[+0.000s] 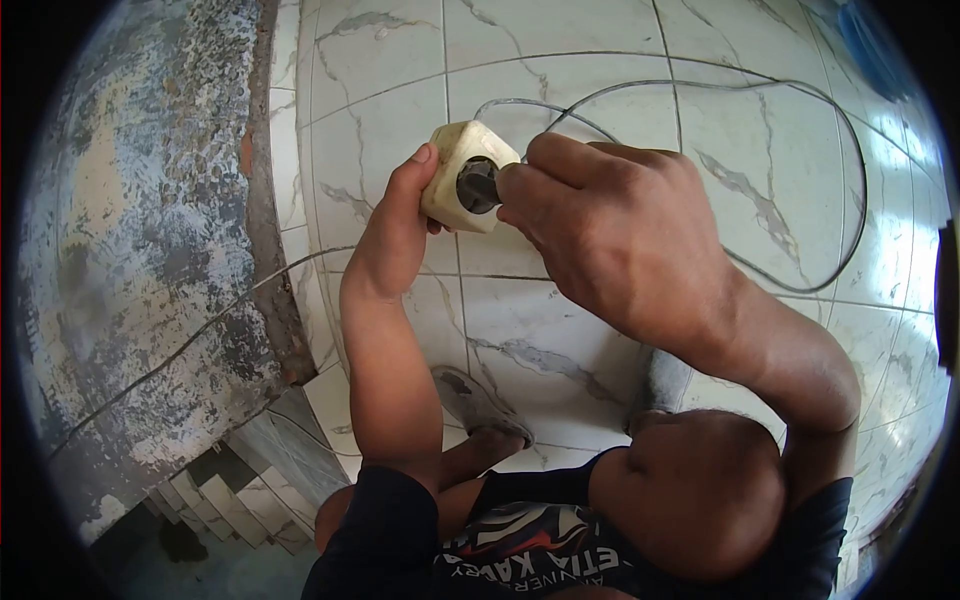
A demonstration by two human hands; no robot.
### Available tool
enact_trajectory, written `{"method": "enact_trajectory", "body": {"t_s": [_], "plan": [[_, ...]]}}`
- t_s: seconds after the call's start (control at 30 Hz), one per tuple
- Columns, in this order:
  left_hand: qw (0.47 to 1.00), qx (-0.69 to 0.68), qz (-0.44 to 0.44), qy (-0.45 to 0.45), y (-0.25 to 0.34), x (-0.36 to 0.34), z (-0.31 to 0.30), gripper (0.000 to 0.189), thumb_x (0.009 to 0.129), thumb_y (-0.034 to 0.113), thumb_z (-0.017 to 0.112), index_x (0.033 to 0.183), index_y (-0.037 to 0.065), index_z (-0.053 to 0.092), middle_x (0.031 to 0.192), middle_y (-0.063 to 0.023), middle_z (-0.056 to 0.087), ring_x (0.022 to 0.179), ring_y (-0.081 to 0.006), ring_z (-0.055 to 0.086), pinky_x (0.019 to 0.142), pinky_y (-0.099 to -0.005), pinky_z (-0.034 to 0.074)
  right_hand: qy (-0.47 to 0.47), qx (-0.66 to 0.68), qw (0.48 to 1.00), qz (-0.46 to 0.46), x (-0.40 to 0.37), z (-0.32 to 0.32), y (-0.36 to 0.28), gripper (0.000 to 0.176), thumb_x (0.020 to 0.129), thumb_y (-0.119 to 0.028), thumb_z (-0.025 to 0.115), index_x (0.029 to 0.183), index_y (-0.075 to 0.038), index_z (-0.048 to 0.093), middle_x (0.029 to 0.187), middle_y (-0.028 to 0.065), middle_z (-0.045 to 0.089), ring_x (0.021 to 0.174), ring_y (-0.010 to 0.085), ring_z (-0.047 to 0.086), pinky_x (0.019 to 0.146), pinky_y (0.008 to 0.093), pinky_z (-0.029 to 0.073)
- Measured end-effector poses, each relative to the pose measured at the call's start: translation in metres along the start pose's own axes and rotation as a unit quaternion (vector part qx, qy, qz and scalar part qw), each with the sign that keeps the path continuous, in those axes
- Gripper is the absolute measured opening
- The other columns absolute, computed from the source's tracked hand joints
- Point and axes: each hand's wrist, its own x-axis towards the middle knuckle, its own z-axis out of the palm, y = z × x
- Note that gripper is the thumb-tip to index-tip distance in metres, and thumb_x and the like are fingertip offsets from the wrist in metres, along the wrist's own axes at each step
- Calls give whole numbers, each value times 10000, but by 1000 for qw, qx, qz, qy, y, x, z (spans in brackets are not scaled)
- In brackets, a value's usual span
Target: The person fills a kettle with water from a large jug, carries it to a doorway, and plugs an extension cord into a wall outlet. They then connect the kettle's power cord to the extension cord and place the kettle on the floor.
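Note:
My left hand (400, 215) grips a cream-coloured socket box (450, 180) by its left side, thumb along the upper edge and fingers behind it. A black plug (482, 186) sits at the round socket opening facing right; how deep it is in cannot be told. My right hand (635, 225) pinches the plug's outer end between thumb and fingers, partly hiding it. From behind the box and my right hand, a grey cord (858, 185) runs in a wide loop over the tiles.
White veined floor tiles (560, 320) lie below. On the left is a rough, paint-flaked surface (140, 220), crossed by a thin cable (190, 340). Stacked tile pieces (240, 500) stand lower left. A shoe (480, 405) rests on the floor; a blue object (880, 50) is upper right.

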Motion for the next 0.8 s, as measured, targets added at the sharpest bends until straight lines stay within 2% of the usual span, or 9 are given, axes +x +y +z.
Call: {"method": "enact_trajectory", "body": {"t_s": [0.17,0.3,0.37,0.5,0.57,0.6,0.67,0.7,0.8], "plan": [[999,42,-7,13,4,-7,7,574,1015,546,295,1123,100,640,931,10,640,838,-86,520,757,-260,386,-1,-6,1000,9,-4,4,5,137,811,-138,711,913,-80,640,792,47,595,666,269,640,554,392,509],[993,113,-2,27,18,-15,11,628,1022,552,279,1151,61,649,962,-24,671,885,-102,568,794,-273,423,-7,5,1000,12,-8,6,6,98,819,-126,654,888,-57,653,832,74,638,705,275,676,554,395,531],[980,197,12,13,19,-14,5,669,1026,557,270,1084,29,677,905,-48,686,851,-121,597,784,-292,453,-8,9,1000,14,-10,8,7,104,818,-118,613,864,-40,665,848,98,663,709,283,697,544,400,543],[972,231,34,27,25,-19,9,695,1025,566,274,1013,15,697,851,-58,690,807,-139,604,766,-311,469,-15,20,999,23,-12,8,8,123,831,-124,594,868,-29,662,846,106,675,705,301,695,552,412,543],[966,246,75,19,25,-21,8,722,1025,568,279,919,-16,690,787,-109,679,745,-194,605,719,-345,463,-29,32,999,24,-12,6,9,129,834,-125,588,870,-25,660,847,111,678,703,307,694,555,417,543],[964,253,71,24,27,-22,8,722,1025,568,279,919,-16,690,787,-109,679,745,-194,605,719,-345,463,-40,20,999,29,-13,5,8,129,833,-120,585,871,-21,658,849,115,678,698,310,693,558,418,544],[919,383,68,64,34,-22,9,769,1022,581,272,807,-51,653,695,-160,638,680,-262,592,679,-393,450,-43,19,998,33,-14,8,7,129,833,-116,582,872,-18,656,850,120,679,693,314,692,560,420,544],[923,371,75,63,32,-19,9,803,1019,593,259,729,-72,603,617,-196,574,634,-318,569,656,-427,439,-36,25,999,32,-16,9,8,134,832,-110,577,881,-14,656,848,123,678,692,318,691,564,420,546],[912,400,61,73,37,-17,12,815,1018,601,245,678,-60,581,580,-201,546,607,-340,554,649,-442,437,-29,35,998,34,-18,9,8,143,830,-102,571,897,-9,656,842,127,676,690,326,690,573,423,549]]}}
